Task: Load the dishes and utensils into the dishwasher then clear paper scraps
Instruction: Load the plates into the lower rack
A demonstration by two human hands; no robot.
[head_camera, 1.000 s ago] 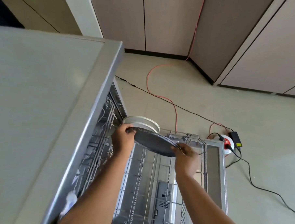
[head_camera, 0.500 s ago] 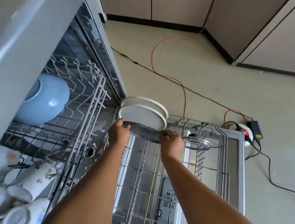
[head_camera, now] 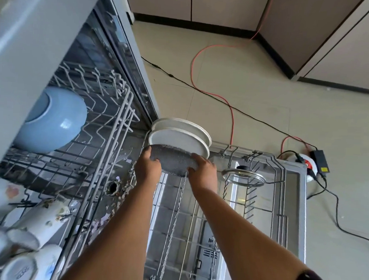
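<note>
Both hands, left and right, are gripping the speckled grey plate by its edges, just in front of two white plates standing in the lower rack.

The left hand and right hand cover both side edges of the dark speckled plate, and the fingers behind it are out of sight. That plate hides the lower parts of the two white plates, so their rack slots cannot be told. The counter edge cuts off the left of the blue bowl. The mugs at lower left are blurred and run off the frame, their prints unreadable. A white reel, perhaps for cable, is half hidden behind the dishwasher door.
</note>
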